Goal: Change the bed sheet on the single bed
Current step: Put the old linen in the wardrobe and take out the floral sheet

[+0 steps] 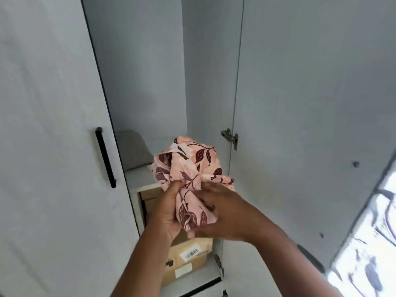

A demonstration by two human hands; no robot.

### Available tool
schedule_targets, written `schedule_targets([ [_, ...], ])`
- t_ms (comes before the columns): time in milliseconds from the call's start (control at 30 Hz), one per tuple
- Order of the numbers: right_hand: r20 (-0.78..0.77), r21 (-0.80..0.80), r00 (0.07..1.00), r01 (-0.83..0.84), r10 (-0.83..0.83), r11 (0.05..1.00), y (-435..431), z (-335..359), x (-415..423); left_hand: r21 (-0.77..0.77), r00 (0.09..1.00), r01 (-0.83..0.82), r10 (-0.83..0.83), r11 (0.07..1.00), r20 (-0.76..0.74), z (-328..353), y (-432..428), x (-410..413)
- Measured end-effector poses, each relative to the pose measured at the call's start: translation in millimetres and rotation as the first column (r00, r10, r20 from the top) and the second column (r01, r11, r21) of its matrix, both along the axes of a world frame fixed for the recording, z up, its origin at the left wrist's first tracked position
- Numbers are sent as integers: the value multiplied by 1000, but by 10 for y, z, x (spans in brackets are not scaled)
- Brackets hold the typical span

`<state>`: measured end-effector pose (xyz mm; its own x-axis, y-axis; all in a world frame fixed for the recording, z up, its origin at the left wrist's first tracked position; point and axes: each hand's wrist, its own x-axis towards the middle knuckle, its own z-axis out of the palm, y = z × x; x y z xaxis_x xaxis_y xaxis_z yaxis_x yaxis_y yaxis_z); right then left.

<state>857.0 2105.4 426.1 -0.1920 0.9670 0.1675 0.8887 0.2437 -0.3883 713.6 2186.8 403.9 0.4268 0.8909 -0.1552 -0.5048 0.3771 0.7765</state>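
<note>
A bunched-up pink bed sheet [189, 166] with dark red leaf print is held in front of an open white wardrobe. My left hand [169, 213] grips the bundle from below and the left, fingers curled into the cloth. My right hand [222, 209] grips it from the right, thumb pressed into the fabric. The top of the bundle is level with a wardrobe shelf [139, 179]. The bed itself is out of view.
A folded grey cloth [134, 148] lies on the shelf at the back left. A cardboard box [188, 258] sits on the lower shelf below my hands. The closed left door has a black handle [105, 157]. The right door [310, 103] stands open. A bright window [368, 243] is at lower right.
</note>
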Motion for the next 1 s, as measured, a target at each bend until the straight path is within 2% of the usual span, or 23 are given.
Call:
schedule_targets([
  [67,-36,148,993,114,-110,982,-373,9,-10,43,997,-29,32,999,-64,-25,-363,63],
  [100,-61,299,981,193,-183,935,-460,28,-60,83,994,-50,58,995,-94,-22,-453,70],
  [133,-124,435,953,301,-275,849,-470,6,-70,130,989,-77,92,989,-113,-52,-477,85],
  [200,-276,578,857,510,-435,638,-752,7,-54,222,958,-181,223,958,-179,-98,-792,145],
  [267,-406,621,750,646,-522,445,-902,29,12,305,911,-275,348,912,-221,-108,-996,159],
  [333,-468,623,683,705,-560,339,-1014,95,130,378,885,-311,410,872,-218,-55,-1152,204],
  [500,-554,520,606,787,-571,332,-1165,175,280,529,840,-294,479,796,-254,96,-1451,228],
  [567,-618,487,587,808,-524,331,-1224,246,289,545,829,-295,494,785,-262,122,-1515,212],
  [700,-742,346,487,867,-461,359,-1257,364,411,546,831,-312,502,778,-241,147,-1621,151],
  [867,-790,343,432,899,-435,271,-1251,427,483,576,816,-329,532,748,-225,148,-1679,4],
  [1000,-785,384,443,897,-432,221,-1218,403,331,632,782,-349,587,692,-211,168,-1699,-141],
])
